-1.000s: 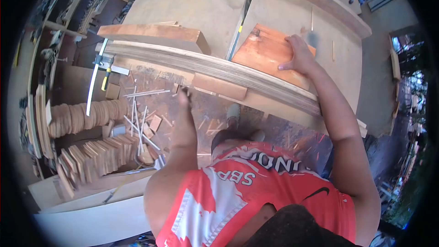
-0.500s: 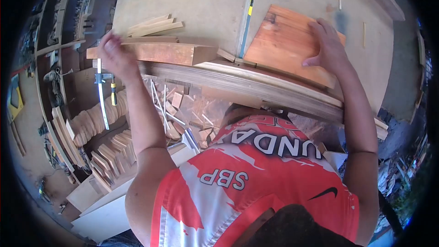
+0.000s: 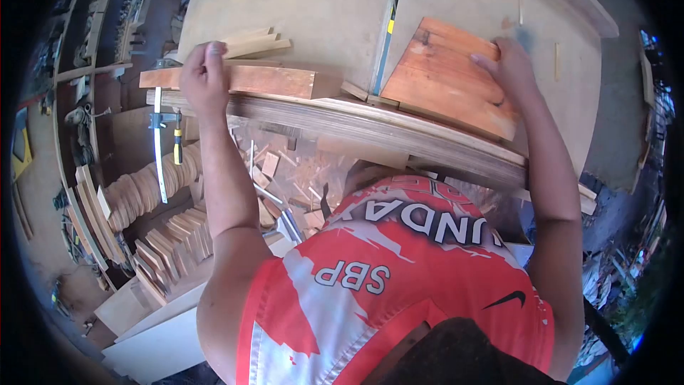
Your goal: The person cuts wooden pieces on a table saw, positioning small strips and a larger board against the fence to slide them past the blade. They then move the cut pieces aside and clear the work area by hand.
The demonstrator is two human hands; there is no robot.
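Note:
A reddish-brown wooden board (image 3: 449, 75), wider toward me, lies at a slant on the table. My right hand (image 3: 511, 71) grips its right edge, thumb on the upper face and fingers over the side. My left hand (image 3: 205, 80) is closed above a thick curved wooden piece (image 3: 274, 81) near the table's front edge. What its fingers hold, if anything, is hidden. Several thin wood strips (image 3: 253, 45) lie just beyond that hand.
The pale table (image 3: 306, 7) has a dark gap with a metal rule (image 3: 385, 43) along it. A bar clamp (image 3: 177, 132) hangs at the front left edge. Wood offcuts (image 3: 271, 164) litter the area below, beside stacked wood pieces (image 3: 171, 246). Shelves (image 3: 92, 71) stand at left.
My left hand has moved right along the curved piece, toward the strips. My right hand has shifted slightly, its thumb now higher up the board's edge. The camera view has shifted a little.

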